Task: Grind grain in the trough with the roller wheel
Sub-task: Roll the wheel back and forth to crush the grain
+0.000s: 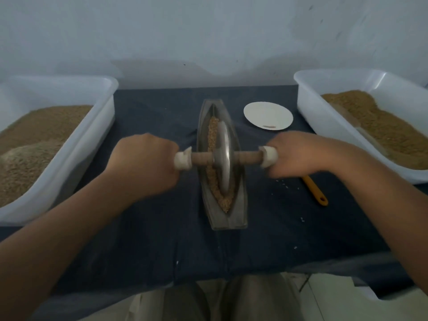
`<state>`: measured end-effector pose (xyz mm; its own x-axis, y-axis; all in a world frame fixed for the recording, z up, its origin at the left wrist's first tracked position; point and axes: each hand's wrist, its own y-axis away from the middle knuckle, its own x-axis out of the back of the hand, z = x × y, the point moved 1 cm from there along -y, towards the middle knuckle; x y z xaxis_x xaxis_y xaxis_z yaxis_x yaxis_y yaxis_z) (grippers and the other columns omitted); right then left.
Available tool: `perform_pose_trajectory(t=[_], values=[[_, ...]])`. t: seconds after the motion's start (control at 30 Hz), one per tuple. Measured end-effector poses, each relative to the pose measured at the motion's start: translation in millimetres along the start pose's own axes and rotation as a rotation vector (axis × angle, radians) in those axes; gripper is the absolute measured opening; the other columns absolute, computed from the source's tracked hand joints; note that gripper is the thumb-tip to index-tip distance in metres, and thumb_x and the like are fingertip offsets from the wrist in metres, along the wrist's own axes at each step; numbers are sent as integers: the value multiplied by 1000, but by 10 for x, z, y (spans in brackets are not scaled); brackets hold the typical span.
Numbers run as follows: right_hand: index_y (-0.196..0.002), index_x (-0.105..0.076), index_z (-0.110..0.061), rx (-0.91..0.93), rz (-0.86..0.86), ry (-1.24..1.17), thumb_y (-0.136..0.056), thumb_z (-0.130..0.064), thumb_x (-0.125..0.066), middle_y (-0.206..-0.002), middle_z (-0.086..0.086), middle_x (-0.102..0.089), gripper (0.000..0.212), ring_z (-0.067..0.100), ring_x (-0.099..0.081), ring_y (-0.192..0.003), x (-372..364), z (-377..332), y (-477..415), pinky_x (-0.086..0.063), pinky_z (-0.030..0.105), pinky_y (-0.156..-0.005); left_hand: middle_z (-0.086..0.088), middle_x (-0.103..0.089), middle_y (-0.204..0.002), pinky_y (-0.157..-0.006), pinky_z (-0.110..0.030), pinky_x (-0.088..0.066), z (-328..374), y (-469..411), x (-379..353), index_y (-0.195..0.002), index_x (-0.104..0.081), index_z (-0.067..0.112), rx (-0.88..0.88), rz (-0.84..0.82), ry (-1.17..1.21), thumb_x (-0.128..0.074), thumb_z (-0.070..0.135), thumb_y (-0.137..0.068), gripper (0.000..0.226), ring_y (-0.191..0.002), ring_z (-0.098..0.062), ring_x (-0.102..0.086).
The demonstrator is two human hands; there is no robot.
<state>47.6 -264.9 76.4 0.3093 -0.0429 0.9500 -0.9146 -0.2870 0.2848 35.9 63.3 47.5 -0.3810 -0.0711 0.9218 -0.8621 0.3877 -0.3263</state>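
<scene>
- The grain point(214, 179) lies in a tan strip along the groove of the trough point(228, 220). The trough sits lengthwise at the middle of the desk, pointing away from me. Most of the grain looks coarse, so I judge the grinding far from done.
- The roller wheel point(223, 156) stands on edge in that groove, about midway along, with its wooden axle crossing the trough.
- My left hand point(143, 163) and right hand point(301, 156) each grip a white-wrapped end of the axle, fingers curled tight round it.
- If I lean harder on one side, the wheel could tip, climb the groove wall and throw grain over the rim. A few pale specks already lie on the cloth.
- Too long a stroke could run the wheel off the near tip. Nothing pins the trough, so a hard shove might slide it.
- An orange-handled tool point(316, 189) lies just beside my right wrist, where my arm could knock it. A white plate point(266, 113) sits beyond.
- A dark blue cloth point(150, 239) covers the desk. A left tub point(76, 144) and a right tub point(308, 105), both white and holding tan grain, stand well apart from the trough.
- A pale wall point(208, 31) rises behind. The light is dim and my hands are blurred.
</scene>
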Motion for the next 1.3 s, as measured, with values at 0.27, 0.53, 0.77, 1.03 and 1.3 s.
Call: perform_pose_trajectory(t=[0.27, 0.53, 0.77, 1.03, 1.3], values=[[-70, -53, -24, -50, 596, 247, -82, -49, -54, -63, -6, -52, 28, 16, -50, -58, 96, -59, -507, -34, 29, -52, 3, -63, -73, -60, -34, -47, -121, -719, -251, -68, -57, 25, 223, -137, 144, -51, 56, -81, 34, -67, -25, -61], [-71, -65, -25, -61, 90, 104, -72, -50, -62, -63, -2, -65, 25, 13, -63, -58, 49, -14, -249, -46, 30, -52, 11, -46, -61, -51, -27, -33, -49, -313, -40, -64, -49, 29, 40, -107, 47, -55, 53, -80, 29, -53, -19, -44], [-70, -60, -27, -59, 335, 159, -74, -57, -52, -63, -3, -60, 32, 14, -59, -61, -62, 6, -251, -39, 30, -51, 11, -53, -60, -52, -28, -39, -77, -423, -175, -61, -54, 29, 105, -84, 84, -51, 58, -83, 37, -53, -16, -50], [-74, -57, -26, -39, 383, 220, -81, -51, -50, -71, -5, -59, 27, 16, -57, -66, 213, -93, -447, -39, 31, -57, 8, -57, -70, -59, -32, -43, -49, -525, -147, -69, -58, 26, 191, -200, 160, -50, 56, -85, 35, -63, -20, -55], [-66, -61, -29, -2, 241, 200, -70, -60, -53, -60, -5, -62, 32, 7, -57, -56, 69, -81, -74, -39, 28, -49, 11, -53, -59, -51, -29, -39, -10, 102, -121, -64, -50, 29, 140, -101, 163, -45, 62, -77, 36, -55, -19, -56]])
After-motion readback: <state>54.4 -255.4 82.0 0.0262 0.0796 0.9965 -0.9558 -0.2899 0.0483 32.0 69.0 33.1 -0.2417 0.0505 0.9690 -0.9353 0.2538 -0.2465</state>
